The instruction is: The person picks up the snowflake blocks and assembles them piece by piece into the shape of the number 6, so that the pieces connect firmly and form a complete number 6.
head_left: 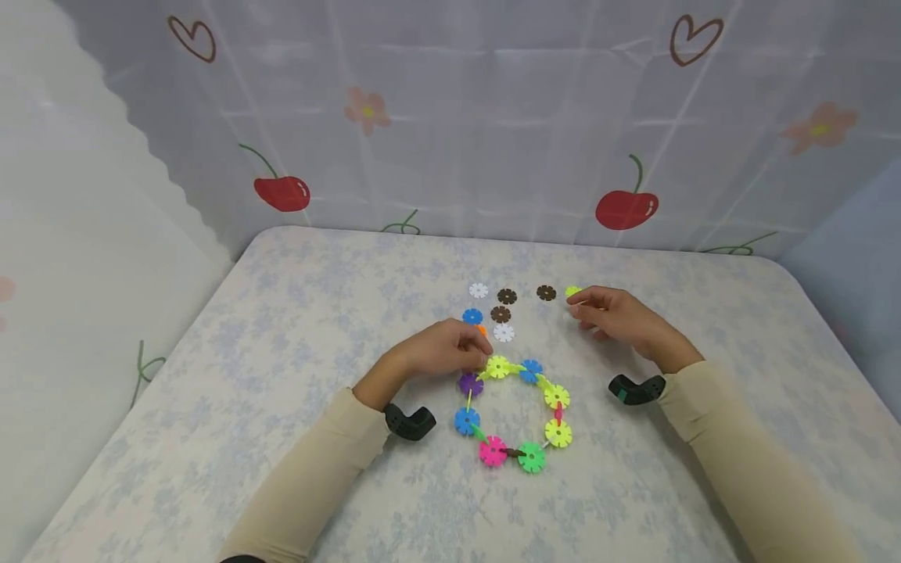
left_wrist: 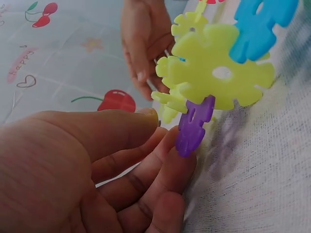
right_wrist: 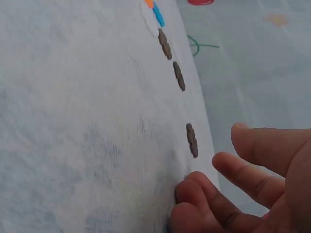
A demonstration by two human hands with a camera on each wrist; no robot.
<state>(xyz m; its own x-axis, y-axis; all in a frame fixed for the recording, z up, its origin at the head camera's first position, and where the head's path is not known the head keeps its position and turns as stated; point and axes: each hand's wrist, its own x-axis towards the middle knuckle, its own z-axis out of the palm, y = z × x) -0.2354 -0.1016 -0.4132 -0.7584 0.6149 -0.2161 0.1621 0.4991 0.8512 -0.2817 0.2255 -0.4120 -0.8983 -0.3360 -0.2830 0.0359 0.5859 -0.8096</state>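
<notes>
A closed ring of slotted plastic flower discs, linked edge to edge in several colours, lies on the table. My left hand is at its upper left, with thumb and curled fingers holding the ring by the purple disc and the yellow link beside it. Close in the left wrist view is a large yellow disc. My right hand hovers at the far right, fingers loosely bent and nothing held. Its fingertips overlap a loose yellow disc, hidden in the right wrist view.
Loose discs lie beyond the ring: brown, more brown ones, white, blue and a partly covered orange one. A patterned cloth covers the table. A printed curtain hangs behind its far edge.
</notes>
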